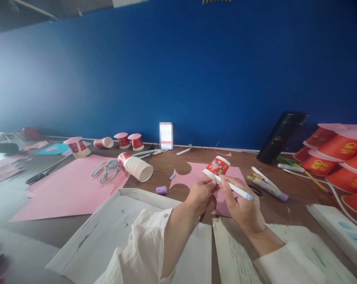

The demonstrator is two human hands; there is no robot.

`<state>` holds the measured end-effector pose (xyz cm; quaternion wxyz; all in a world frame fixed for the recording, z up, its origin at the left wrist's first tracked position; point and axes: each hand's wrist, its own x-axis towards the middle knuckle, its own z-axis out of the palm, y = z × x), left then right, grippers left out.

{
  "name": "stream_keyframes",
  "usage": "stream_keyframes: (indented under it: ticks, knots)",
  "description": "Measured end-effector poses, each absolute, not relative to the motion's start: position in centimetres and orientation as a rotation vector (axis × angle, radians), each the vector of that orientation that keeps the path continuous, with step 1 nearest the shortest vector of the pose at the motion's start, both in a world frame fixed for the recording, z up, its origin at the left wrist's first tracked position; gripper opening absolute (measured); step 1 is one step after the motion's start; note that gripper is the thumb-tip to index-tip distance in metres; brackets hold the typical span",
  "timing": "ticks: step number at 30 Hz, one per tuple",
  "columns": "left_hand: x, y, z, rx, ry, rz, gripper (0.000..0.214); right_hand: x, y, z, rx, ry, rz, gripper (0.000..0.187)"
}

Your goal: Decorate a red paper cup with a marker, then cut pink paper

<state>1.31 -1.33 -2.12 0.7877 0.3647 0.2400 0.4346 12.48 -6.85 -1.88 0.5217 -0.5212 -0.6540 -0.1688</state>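
My left hand [200, 193] grips a red printed paper cup [216, 166] by its rim, holding it tilted over a pink paper sheet with round cut-outs [196, 173]. My right hand [240, 201] is closed round a white pen with a light blue end [233, 188]. The pen's tip meets the cup's rim. Both sleeves are white.
A stack of paper cups [136, 166] lies on a big pink sheet [68, 189] beside a grey cord. More red cups stand by the blue wall and at the right [341, 156]. Scissors, markers, a purple cap [161, 190], a black bottle [281, 136] and white sheets surround my hands.
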Motion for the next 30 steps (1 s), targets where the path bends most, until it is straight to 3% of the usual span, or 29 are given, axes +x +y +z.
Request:
stream_keyframes:
  ticks: [19, 30]
  knots:
    - [1.0, -1.1, -2.3, 0.817, 0.565, 0.895, 0.031, 12.3, -6.9, -2.4, -1.296, -1.560, -0.267, 0.019]
    - [1.5, -0.9, -3.4, 0.892, 0.631, 0.934, 0.030, 12.6, -6.7, -1.9, -1.323, -1.497, -0.379, 0.020]
